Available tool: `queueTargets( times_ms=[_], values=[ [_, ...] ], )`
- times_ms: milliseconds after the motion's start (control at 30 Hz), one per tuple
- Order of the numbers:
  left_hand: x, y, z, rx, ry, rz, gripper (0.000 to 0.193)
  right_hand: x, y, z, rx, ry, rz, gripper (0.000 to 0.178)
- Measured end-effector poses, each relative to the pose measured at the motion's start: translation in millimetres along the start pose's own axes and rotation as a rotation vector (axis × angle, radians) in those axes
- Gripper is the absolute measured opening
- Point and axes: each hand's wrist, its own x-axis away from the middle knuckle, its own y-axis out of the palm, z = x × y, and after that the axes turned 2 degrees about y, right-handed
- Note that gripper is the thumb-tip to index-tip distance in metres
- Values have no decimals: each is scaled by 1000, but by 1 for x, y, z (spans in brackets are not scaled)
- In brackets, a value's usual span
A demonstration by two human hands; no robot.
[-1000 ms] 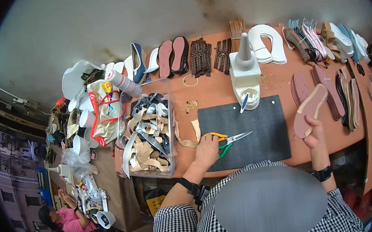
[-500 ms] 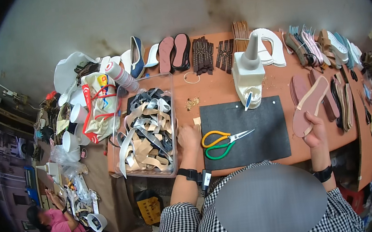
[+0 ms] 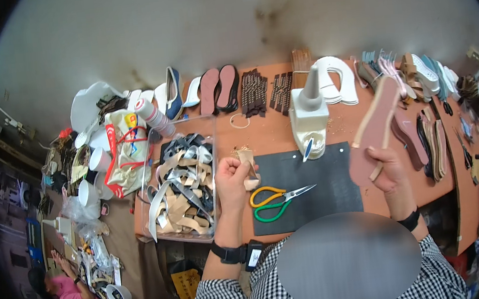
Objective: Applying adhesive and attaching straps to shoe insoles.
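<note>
Presently a beige strap (image 3: 247, 166) is pinched in the left hand (image 3: 231, 179), fingers closed on it, raised just above the left edge of the dark cutting mat (image 3: 314, 191). A pink sandal sole (image 3: 374, 129) is gripped at its lower end by the right hand (image 3: 389, 170) and held tilted upward. Scissors (image 3: 274, 197) with yellow and green handles lie on the mat. A clear bin of straps (image 3: 182, 185) sits left of the hand.
</note>
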Motion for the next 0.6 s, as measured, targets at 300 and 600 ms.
queueTargets(
  times_ms=[300, 600],
  values=[
    [16, 99, 31, -178, -14, -175, 7, -6, 49, 5, -136, 68, -218, 39],
    [34, 150, 43, -343, -7, -301, 8, 13, 44, -4, -161, -51, -243, 38]
  ],
)
